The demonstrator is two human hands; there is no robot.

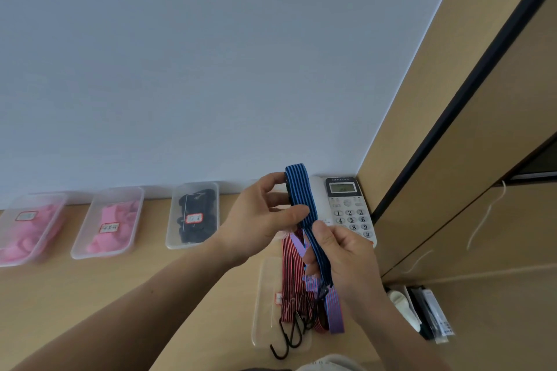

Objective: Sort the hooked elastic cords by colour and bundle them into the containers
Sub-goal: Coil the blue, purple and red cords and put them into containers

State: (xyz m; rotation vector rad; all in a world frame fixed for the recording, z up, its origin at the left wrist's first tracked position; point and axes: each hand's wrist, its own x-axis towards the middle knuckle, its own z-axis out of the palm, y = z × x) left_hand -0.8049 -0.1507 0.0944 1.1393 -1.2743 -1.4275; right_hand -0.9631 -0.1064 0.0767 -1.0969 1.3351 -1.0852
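Lining the desk (156, 286), three tubs (105, 223) hold pink and black cords (197, 220).

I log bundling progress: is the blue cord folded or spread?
Folded: the blue cord bends over at its top, held between both hands.

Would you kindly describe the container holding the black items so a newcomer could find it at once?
Start at the white phone against the wall in the desk's right corner, then look left past the hands. The first clear container there is it. Its contents are black, and the two containers further left hold pink.
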